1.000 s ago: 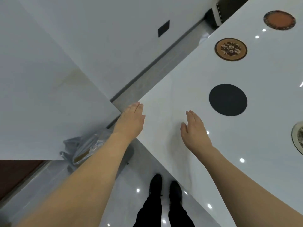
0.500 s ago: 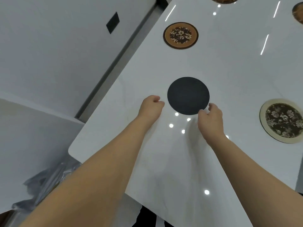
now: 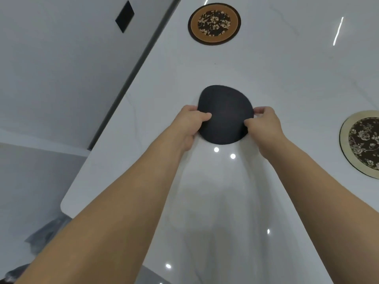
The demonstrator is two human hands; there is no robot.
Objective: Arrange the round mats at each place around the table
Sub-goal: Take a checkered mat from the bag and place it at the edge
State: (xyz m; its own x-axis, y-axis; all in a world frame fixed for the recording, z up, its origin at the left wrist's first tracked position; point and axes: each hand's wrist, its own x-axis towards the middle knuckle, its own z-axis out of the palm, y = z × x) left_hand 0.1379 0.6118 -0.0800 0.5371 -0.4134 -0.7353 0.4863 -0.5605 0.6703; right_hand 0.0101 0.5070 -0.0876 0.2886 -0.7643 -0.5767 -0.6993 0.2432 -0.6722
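At the centre of a glossy white table (image 3: pixel 266 78), a person's left hand (image 3: pixel 189 124) and right hand (image 3: pixel 264 124) pinch opposite edges of a plain black round mat (image 3: pixel 224 113), thumbs on top and the remaining fingers curled beneath the rim. The mat's far edge appears to rest on or just above the tabletop while its near portion bends upward between the two grips, its outline buckled out of a true circle. That flex suggests a thin, soft, lightweight disc, probably felt or foam, unlikely to break and easy to slide on the polished surface; taking it at the rim at nine and three o'clock, as both hands do, looks the steadiest hold, since a one-sided pinch would likely let it droop. At twelve o'clock from the black mat, well apart, lies a brown-rimmed floral mat (image 3: pixel 214 23), flat on the table. At three o'clock, also well apart and partly cut off by the frame, lies a cream-rimmed floral mat (image 3: pixel 361 144). Between the three mats the tabletop shows only ceiling-light reflections, so nothing seems to block a move. At nine o'clock the table's rounded edge runs close beside a pale wall (image 3: pixel 61 68) bearing a dark square panel (image 3: pixel 124 16)
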